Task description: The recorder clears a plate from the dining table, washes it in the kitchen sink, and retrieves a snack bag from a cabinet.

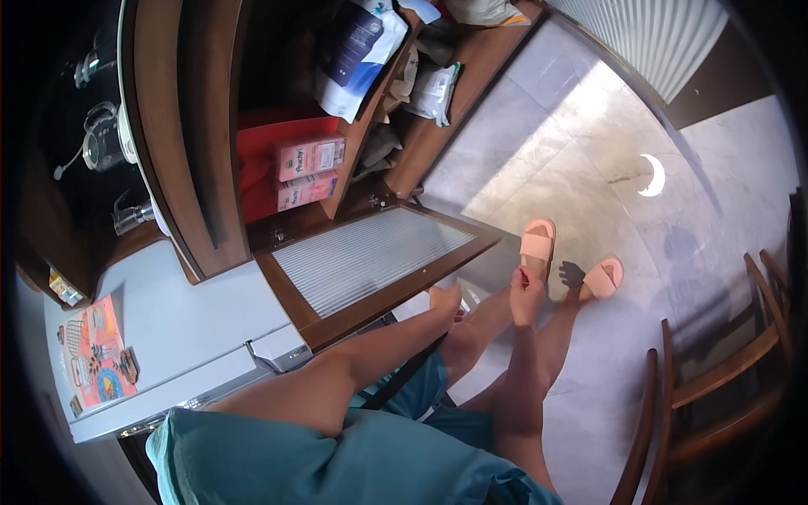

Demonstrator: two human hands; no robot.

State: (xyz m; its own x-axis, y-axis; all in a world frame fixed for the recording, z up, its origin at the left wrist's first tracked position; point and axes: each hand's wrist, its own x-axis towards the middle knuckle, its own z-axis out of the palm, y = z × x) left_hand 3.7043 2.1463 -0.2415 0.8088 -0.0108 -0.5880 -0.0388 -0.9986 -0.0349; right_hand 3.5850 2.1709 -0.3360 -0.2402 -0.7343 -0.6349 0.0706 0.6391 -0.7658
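My left hand [446,304] is beside the outer edge of an open cabinet door [379,312], which has a brown wooden frame and a ribbed glass panel [379,259]. Its fingers are partly hidden, and whether it grips the door edge cannot be told. To the right, in front of my legs, my right hand [528,295] hangs with its fingers curled; whether something small is between them is unclear. The door is hinged on a brown wooden cabinet, where pink boxes [309,158], a white and blue pouch [360,57] and a silvery bag [434,91] lie on shelves.
A white appliance [202,322] with a colourful picture [101,360] on it stands at the left. Glass jugs [102,142] stand beyond the upper cabinet. Wooden chairs [726,366] are at the lower right. My feet in pink slides [538,237] are on the grey tiled floor [562,145].
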